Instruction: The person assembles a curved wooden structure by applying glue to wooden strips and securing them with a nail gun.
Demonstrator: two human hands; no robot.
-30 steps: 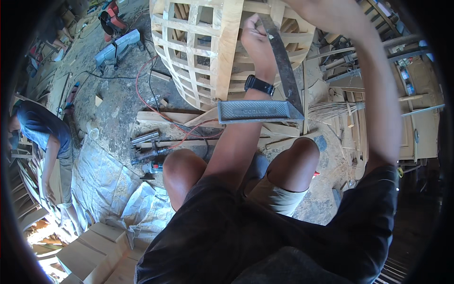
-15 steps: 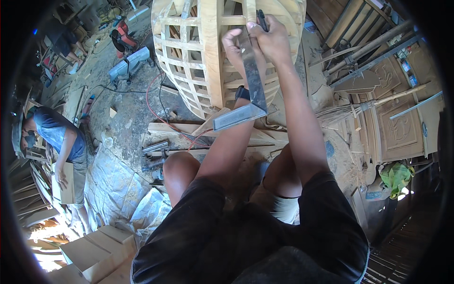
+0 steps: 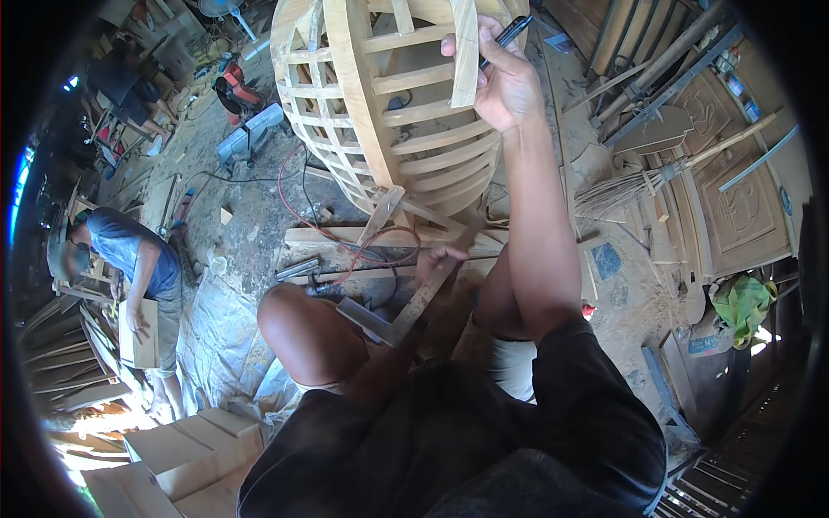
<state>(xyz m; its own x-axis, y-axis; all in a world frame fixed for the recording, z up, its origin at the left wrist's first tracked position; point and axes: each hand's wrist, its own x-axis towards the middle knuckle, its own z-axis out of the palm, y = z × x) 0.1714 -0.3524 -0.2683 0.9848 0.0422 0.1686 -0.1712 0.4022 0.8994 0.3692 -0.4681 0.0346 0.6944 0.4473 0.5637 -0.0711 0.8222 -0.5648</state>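
In front of me stands a rounded wooden lattice frame [image 3: 361,95] of curved ribs and slats. My right hand [image 3: 509,95] is raised at its right side, closed round a pale wooden strip [image 3: 465,60]. A black pen [image 3: 509,40] is also gripped in those fingers, pointing up and to the right. Lower down, between my knees, my left hand [image 3: 438,261] has its fingers around a metal try square [image 3: 425,304]. The square's blade is slightly blurred, and its thick stock lies toward my left knee.
Wood offcuts [image 3: 324,235], a red cord [image 3: 285,186] and tools lie on the dusty floor. A co-worker [image 3: 138,259] holds a wooden block at left. A miter saw [image 3: 246,129] stands beyond. At right are a straw broom [image 3: 622,194] and carved panels [image 3: 734,207]; boxes [image 3: 199,449] sit lower left.
My left hand has drawn the try square down from the frame toward my lap. My right hand, formerly at the square's upper end with the pen, now holds the wooden strip too.
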